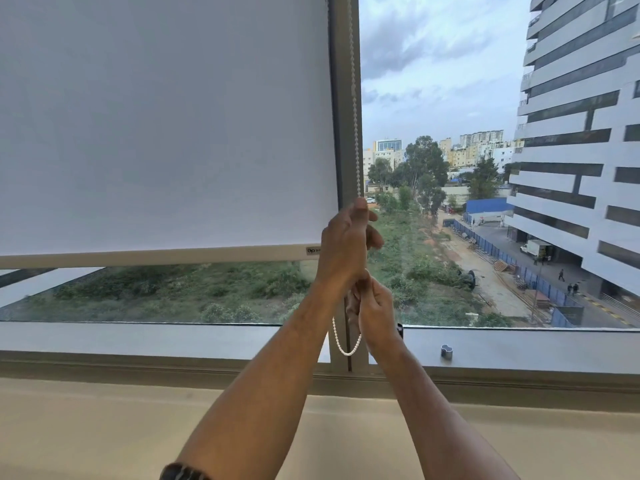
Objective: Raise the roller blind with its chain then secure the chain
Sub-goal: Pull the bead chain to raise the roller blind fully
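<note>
A white roller blind point(166, 126) covers the left window pane; its bottom bar point(152, 256) hangs a little above the sill, leaving a strip of glass showing. A white beaded chain point(355, 109) runs down the grey mullion point(341, 98) at the blind's right edge. My left hand point(346, 244) grips the chain higher up, fingers wrapped round it. Just below, my right hand point(375, 308) holds the chain too. The chain's bottom loop point(347, 351) dangles under my right hand, in front of the mullion.
A grey window frame ledge point(138, 336) runs across below the glass, with a small metal fitting point(446, 351) on it at the right. A beige sill point(104, 427) lies nearer to me. The right pane point(485, 168) is uncovered, showing buildings outside.
</note>
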Demonstrator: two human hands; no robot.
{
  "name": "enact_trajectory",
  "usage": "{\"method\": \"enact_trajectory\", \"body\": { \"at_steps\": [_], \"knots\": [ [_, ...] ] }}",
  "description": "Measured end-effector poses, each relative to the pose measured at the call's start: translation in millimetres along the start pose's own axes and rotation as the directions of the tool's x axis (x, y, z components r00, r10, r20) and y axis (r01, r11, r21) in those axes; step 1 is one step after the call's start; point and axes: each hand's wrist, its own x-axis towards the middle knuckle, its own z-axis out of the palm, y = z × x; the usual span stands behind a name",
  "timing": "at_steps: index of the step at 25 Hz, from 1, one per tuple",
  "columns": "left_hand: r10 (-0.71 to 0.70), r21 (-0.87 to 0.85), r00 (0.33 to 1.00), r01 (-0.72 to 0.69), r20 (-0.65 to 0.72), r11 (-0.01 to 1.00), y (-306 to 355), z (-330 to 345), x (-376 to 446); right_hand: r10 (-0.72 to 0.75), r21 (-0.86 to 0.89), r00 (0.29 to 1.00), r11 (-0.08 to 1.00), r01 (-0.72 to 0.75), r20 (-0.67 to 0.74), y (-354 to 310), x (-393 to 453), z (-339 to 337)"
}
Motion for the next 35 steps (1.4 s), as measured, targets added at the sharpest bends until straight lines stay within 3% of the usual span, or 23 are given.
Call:
{"method": "enact_trajectory", "body": {
  "at_steps": [2, 4, 7, 9, 12, 15, 18, 23, 26, 31, 35],
  "knots": [
    [-0.032, -0.050, 0.998, 0.029, -0.063, 0.998, 2.6, 11.7, 9.3, 0.033, -0.020, 0.999, 0.999, -0.034, -0.023, 4.3, -5.4, 3.5],
    [0.021, 0.022, 0.992, -0.018, -0.128, 1.000, -8.3, 18.0, 8.9, 0.085, 0.023, 0.996, 0.996, -0.085, -0.015, 5.6, -8.3, 8.3],
    [0.097, 0.065, 0.983, -0.087, -0.157, 0.994, -20.2, 15.6, 8.4, 0.250, 0.129, 0.965, 0.958, -0.258, 0.075, -1.3, -8.7, 10.4],
    [0.097, 0.056, 0.979, -0.088, -0.180, 0.995, -25.6, 12.1, 8.0, 0.298, 0.027, 0.949, 0.953, -0.302, 0.106, -12.4, -5.5, 2.8],
    [0.076, 0.012, 0.974, -0.075, -0.212, 0.997, -41.4, 11.1, 1.1, 0.197, -0.202, 0.980, 0.959, -0.201, -0.041, -36.8, 12.3, -9.6],
    [0.062, -0.045, 0.984, -0.070, -0.167, 0.997, -61.9, 15.6, -20.1, 0.012, -0.171, 0.992, 0.985, -0.033, -0.123, -70.8, 37.2, -3.5],
    [-0.019, -0.080, 0.990, 0.008, -0.140, 0.997, -80.2, 25.2, -43.4, -0.019, -0.019, 1.000, 1.000, 0.018, -0.012, -98.2, 55.5, 19.7],
    [-0.055, -0.232, 0.988, 0.020, -0.145, 0.972, -94.5, 29.9, -61.4, 0.106, 0.124, 0.966, 0.983, -0.138, 0.238, -93.4, 54.3, 37.4],
    [-0.015, -0.163, 0.998, 0.005, -0.062, 0.987, -94.6, 17.3, -65.4, 0.039, 0.198, 0.978, 0.977, -0.080, 0.205, -85.1, 49.7, 30.7],
    [0.124, 0.279, 0.984, -0.156, 0.129, 0.948, -93.7, -31.2, -52.2, -0.063, 0.143, 0.988, 0.989, 0.043, 0.138, -69.3, 42.5, 24.1],
    [0.126, 0.179, 0.991, -0.130, 0.032, 0.975, -68.5, -49.1, -30.0, -0.059, 0.067, 0.993, 0.996, 0.053, 0.103, -38.8, 27.2, 14.0]
  ]
}}
